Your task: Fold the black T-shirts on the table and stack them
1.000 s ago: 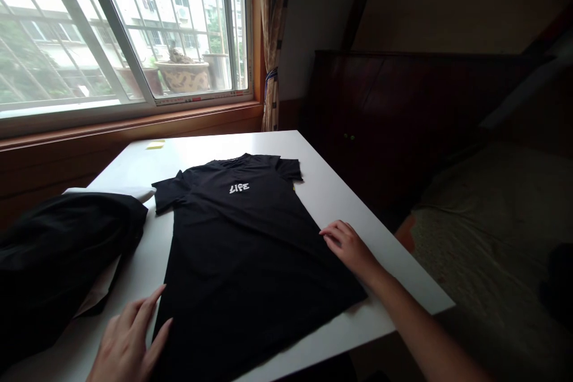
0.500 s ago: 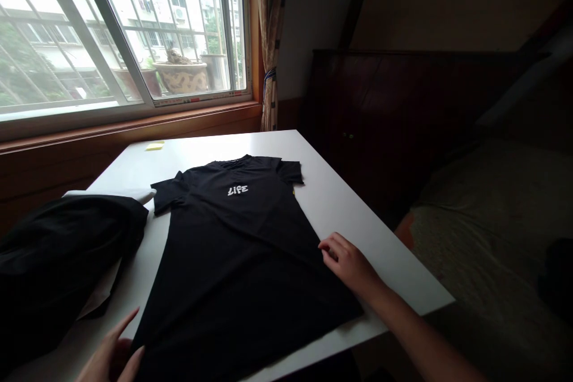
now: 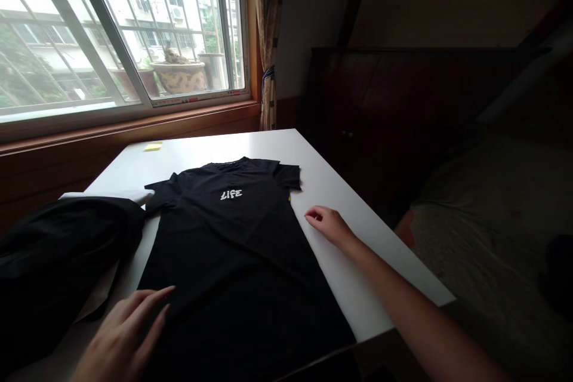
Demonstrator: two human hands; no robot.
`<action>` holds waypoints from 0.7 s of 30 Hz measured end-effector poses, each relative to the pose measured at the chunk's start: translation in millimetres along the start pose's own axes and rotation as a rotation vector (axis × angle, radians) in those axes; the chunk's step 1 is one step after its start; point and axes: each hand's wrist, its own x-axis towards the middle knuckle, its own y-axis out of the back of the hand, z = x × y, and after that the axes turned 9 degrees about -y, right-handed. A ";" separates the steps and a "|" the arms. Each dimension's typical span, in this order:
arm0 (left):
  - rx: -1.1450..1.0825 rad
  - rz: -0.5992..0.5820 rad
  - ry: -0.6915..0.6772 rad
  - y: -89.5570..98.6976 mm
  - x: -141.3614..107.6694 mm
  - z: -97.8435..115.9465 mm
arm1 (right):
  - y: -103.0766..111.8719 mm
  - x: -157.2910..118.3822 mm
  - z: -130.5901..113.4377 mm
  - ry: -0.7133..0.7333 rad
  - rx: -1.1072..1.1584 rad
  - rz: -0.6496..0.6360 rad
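A black T-shirt (image 3: 242,245) lies spread out on the white table (image 3: 340,191), its collar toward the window and white characters on its chest. Over the shirt's lower left part is my left hand (image 3: 128,328), fingers apart and holding nothing. My right hand (image 3: 326,224) hovers beside the shirt's right edge, below the right sleeve, with its fingers curled together. Nothing shows between them, though the fingertips are small in view.
A heap of black cloth (image 3: 67,245) with white cloth (image 3: 129,196) under it is at the left. Yellow paper (image 3: 153,146) lies near the table's far left corner. Beyond the table are a window, a curtain (image 3: 268,42) and dark furniture (image 3: 380,101).
My left hand has moved up and right over the shirt. My right hand has moved forward and left, off the shirt's side edge. The shirt has shifted slightly left and toward me.
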 end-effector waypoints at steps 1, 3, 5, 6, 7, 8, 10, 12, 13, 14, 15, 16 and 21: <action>-0.050 -0.043 -0.087 -3.3 16.2 16.2 | -3.4 14.9 -0.9 -0.024 -0.003 0.011; -0.085 -0.146 -0.220 -12.6 47.8 47.2 | -10.6 41.7 -4.8 -0.063 -0.013 0.022; -0.062 -0.245 -0.306 -24.6 76.7 74.6 | -16.9 63.3 -10.8 -0.093 -0.033 0.021; -0.054 -0.284 -0.344 -31.3 90.0 86.6 | -19.4 72.2 -14.1 -0.109 -0.047 0.015; -0.052 -0.311 -0.383 -38.4 102.3 97.7 | -21.4 80.1 -17.5 -0.122 -0.062 0.004; -0.053 -0.334 -0.411 -45.8 113.9 107.8 | -22.9 87.2 -20.7 -0.135 -0.078 -0.009; -0.062 -0.364 -0.446 -61.6 134.6 125.8 | -24.6 100.0 -26.1 -0.162 -0.112 -0.047; -0.084 -0.373 -0.484 -78.3 152.4 141.4 | -25.2 111.8 -29.7 -0.189 -0.144 -0.097; -0.098 -0.376 -0.506 -86.8 160.1 148.4 | -25.3 117.3 -30.8 -0.204 -0.159 -0.125; -0.113 -0.375 -0.527 -95.0 167.1 154.8 | -25.2 122.4 -31.3 -0.219 -0.172 -0.153; -0.126 -0.374 -0.544 -102.8 173.3 160.7 | -25.1 126.9 -31.4 -0.232 -0.182 -0.178; -0.134 -0.374 -0.558 -110.2 178.7 165.8 | -24.9 130.6 -30.8 -0.245 -0.189 -0.197; -0.060 -0.338 -0.570 -138.7 191.6 178.8 | -21.8 138.2 -21.3 -0.264 -0.182 -0.235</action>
